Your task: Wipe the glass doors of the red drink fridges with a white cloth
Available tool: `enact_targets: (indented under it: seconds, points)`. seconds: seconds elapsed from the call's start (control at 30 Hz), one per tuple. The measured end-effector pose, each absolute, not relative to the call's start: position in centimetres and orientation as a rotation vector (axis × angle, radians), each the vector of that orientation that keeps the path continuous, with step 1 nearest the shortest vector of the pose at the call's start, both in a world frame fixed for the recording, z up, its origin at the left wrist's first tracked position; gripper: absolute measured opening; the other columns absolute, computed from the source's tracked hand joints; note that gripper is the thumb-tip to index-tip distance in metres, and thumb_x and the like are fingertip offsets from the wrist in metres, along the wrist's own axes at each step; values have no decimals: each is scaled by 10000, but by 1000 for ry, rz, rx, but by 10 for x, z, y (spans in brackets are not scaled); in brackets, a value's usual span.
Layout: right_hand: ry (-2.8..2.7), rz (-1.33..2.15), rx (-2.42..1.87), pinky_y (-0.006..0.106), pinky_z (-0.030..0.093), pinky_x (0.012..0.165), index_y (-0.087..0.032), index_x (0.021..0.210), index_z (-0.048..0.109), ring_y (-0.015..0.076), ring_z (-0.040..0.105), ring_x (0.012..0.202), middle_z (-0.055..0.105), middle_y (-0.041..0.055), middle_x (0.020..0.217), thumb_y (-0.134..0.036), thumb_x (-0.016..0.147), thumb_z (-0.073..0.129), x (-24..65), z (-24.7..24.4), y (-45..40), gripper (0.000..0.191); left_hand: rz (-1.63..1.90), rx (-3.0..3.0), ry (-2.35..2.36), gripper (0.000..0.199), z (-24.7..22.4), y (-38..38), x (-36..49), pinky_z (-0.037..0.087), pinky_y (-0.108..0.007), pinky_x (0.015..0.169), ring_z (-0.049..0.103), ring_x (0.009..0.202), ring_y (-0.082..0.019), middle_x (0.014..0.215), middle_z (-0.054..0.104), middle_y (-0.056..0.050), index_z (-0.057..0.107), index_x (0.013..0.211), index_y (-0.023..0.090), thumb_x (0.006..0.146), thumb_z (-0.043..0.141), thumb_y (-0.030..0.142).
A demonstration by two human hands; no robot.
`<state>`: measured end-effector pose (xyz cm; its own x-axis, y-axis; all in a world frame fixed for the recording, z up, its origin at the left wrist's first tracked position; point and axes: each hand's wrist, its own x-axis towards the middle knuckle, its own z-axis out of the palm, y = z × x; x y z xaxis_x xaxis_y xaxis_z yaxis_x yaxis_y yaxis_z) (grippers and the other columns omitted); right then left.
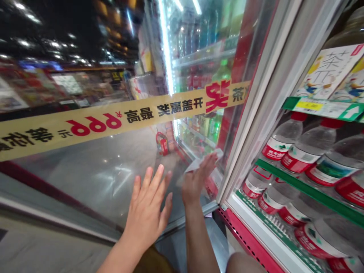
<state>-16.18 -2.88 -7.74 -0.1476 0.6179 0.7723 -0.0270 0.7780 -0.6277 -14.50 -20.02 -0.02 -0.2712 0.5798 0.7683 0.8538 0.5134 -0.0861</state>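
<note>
At seven o'clock my left hand (149,206) is spread, palm towards the glass door (93,178); I can't tell whether it touches. At five, my right hand (196,182) lies flat over a white cloth (193,165), fingers extended, blurred. A yellow strip (170,106) crosses the door from nine to two; red-capped water bottles (308,146) stand at three.

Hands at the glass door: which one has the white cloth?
The right hand, nearer the shelved water bottles: the white cloth shows at its fingers. The left hand shows no cloth.
</note>
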Motion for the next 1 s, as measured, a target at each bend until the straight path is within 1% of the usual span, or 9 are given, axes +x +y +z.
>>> enact_targets:
  seconds: [0.13,0.33,0.5,0.57,0.67,0.73,0.8,0.9,1.0]
  points:
    - [-1743,355,-294,761,264,1350,-221,1807,101,349,143,1757,272,187,1850,-283,1084,418,-161,-97,-61,792,-469,-1069,-2036,860,-12,-221,-145,38,-531,1440,147,1749,-243,1813,359,-68,229,1791,318,1043,634,194]
    - [-1557,426,-490,772,248,1354,-161,1800,-60,385,210,1740,250,244,1841,-200,1065,152,-152,-109,-19,766,-492,-813,-2095,944,-33,-267,-149,47,-618,1432,99,1758,-271,1862,210,-66,170,1797,341,1017,633,80]
    - [-1798,330,-258,841,227,1321,-141,1803,111,450,118,1745,272,245,1833,-261,1027,493,-168,-101,-97,873,-540,-779,-2027,928,-28,-279,-152,40,-563,1439,34,1767,-249,1888,103,-56,142,1802,283,1031,622,87]
    - [-1858,194,-49,754,276,1355,-212,1803,162,375,130,1755,324,160,1834,-245,993,570,-166,-112,-127,908,-539,-773,-2028,911,-28,-280,-152,37,-545,1440,23,1767,-243,1890,91,-50,146,1801,274,1041,619,105]
    - [-1802,153,-38,711,233,1387,-186,1805,58,290,-9,1769,122,135,1887,-170,995,504,-155,-118,-128,925,-483,-782,-2033,896,-31,-286,-151,62,-519,1441,42,1766,-245,1886,119,-57,164,1798,256,1041,622,113]
    - [-1750,241,-152,820,148,1349,-104,1786,-49,340,-105,1758,-52,208,1876,-116,999,407,-151,-101,-111,910,-445,-782,-2036,894,-32,-292,-149,98,-488,1441,71,1763,-238,1881,154,-71,168,1797,240,1039,623,110]
    - [-1749,328,-217,896,101,1300,-95,1784,-61,418,-96,1749,-81,249,1865,-126,1013,379,-156,-73,-100,888,-446,-760,-2041,878,-33,-297,-147,140,-456,1438,89,1761,-223,1876,178,-83,159,1798,231,1049,603,115]
    - [-1860,251,-23,851,76,1334,-164,1801,144,451,-4,1750,106,208,1877,-240,1036,530,-167,-44,-115,861,-572,-726,-2032,753,-35,-299,-144,218,-479,1425,102,1759,-229,1876,178,-110,140,1801,220,1129,480,245]
    - [-1947,-16,396,639,11,1426,-262,1687,491,309,76,1768,425,88,1798,-298,1023,632,-166,-61,-137,680,-745,-724,-1998,706,-40,-302,-138,276,-550,1402,122,1757,-271,1874,175,-157,134,1802,195,1174,272,487]
